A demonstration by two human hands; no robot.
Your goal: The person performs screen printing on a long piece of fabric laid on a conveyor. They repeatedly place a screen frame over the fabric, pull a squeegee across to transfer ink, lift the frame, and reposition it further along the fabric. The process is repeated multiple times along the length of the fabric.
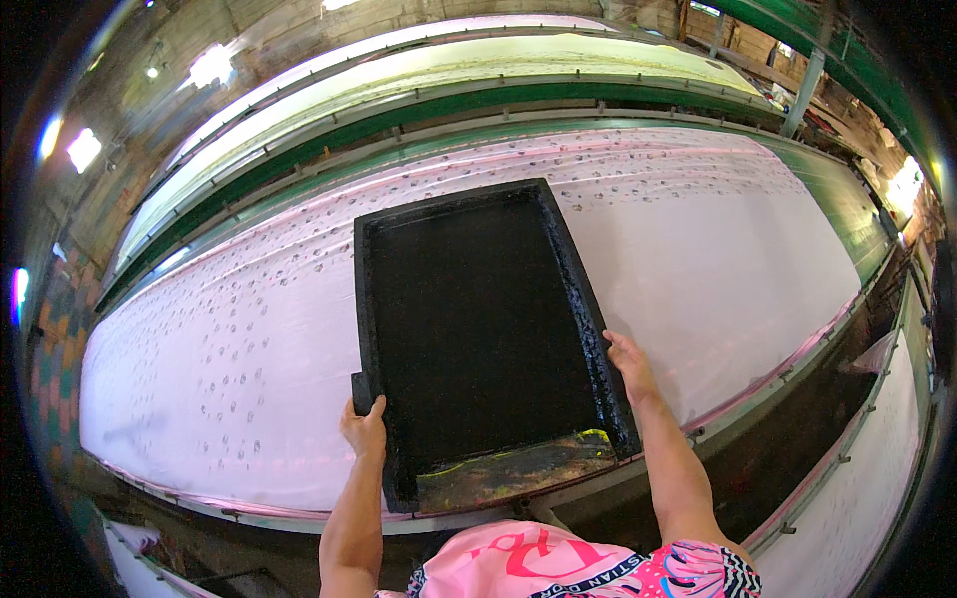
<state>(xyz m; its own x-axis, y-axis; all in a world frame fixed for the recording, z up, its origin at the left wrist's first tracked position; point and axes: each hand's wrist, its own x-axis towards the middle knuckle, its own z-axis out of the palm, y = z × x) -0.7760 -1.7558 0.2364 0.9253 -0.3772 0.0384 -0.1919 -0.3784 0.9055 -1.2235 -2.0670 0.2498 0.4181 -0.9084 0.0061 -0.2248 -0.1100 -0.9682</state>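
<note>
A large black rectangular printing screen frame (469, 329) lies over pale pink fabric (728, 259) on a long table. Its near end has a worn brown strip edged with yellow smears. My left hand (365, 429) grips the lower left side of the frame, at a short black piece jutting out there, with the thumb on top. My right hand (626, 361) holds the right side a little higher up, where the edge has bluish-white marks. Small dark printed motifs show on the fabric to the left of the frame and along its far band; whatever lies beneath the screen is hidden.
Another long table with pale yellow cloth (598, 55) runs behind, past a green rail. A grey post (807, 85) stands at the back right. White cloth on a lower rack (857, 458) is at the near right. A rough wall with bright openings is at the left.
</note>
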